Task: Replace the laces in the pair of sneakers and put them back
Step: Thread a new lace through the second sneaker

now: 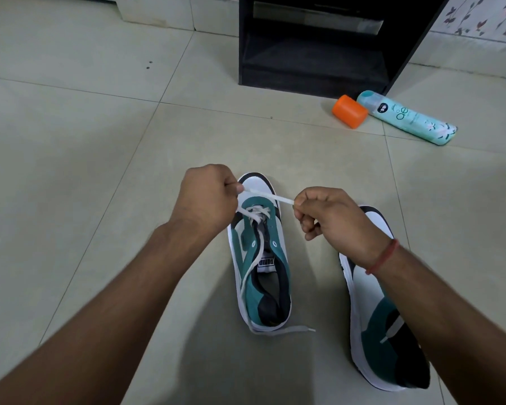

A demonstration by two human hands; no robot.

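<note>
- Two hands work one white lace (268, 196) in the head view: left hand (209, 200) and right hand (332, 220) each pinch it, taut above the left sneaker (260, 276).
- Lace looks limp, light; best pinched near its stiff tip.
- Right sneaker (383, 325) lies just beside, mid-floor.

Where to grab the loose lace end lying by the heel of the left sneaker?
Pinch the loose lace end just behind its tip, coming straight down from above. It lies flat on the floor, pointing right, clear of the left sneaker, so nothing blocks a top-down pinch.
</note>
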